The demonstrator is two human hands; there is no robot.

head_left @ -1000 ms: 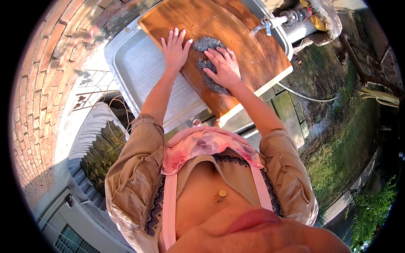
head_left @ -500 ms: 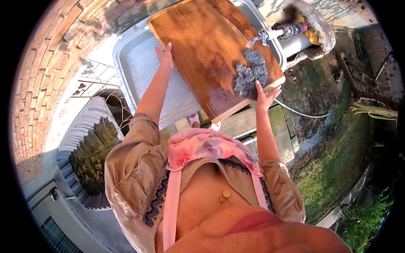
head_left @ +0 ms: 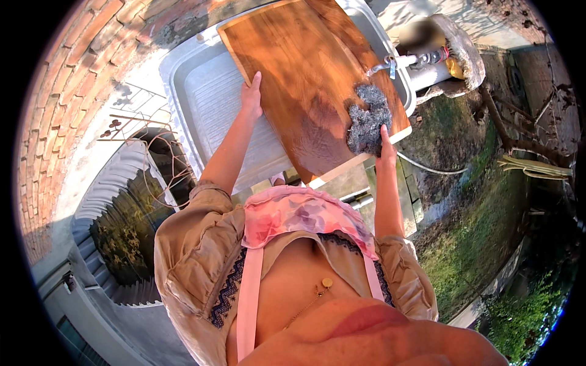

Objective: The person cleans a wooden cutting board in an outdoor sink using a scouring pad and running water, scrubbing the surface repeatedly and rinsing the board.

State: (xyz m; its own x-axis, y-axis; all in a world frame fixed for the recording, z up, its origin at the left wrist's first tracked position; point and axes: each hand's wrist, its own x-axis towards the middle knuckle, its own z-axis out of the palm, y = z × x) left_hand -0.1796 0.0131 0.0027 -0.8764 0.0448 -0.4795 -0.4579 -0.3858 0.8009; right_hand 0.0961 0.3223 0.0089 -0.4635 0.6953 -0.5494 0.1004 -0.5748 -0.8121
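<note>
A large brown wooden board (head_left: 293,67) lies aslant across the washing sink (head_left: 183,104), its near end wet and darker. On its left edge my left hand (head_left: 251,96) is closed, thumb on top, the other fingers mostly hidden. My right hand (head_left: 387,146) holds the pale near edge at the right corner, thumb up and fingers out of sight below. A shaggy grey clump that looks like steel wool (head_left: 370,122) rests on the board beside that thumb; it touches or nearly touches it.
A metal tap (head_left: 390,64) reaches over the board's right side from a pipe. Left of me are a brick wall (head_left: 73,79), bent wire (head_left: 177,183) and a corrugated basin (head_left: 122,238) with dark contents. A pale hose (head_left: 433,166) and mossy ground lie to the right.
The board has shifted slightly toward the near right. My left hand has slid nearer along its edge, and my right hand's spread fingers have closed at the near edge.
</note>
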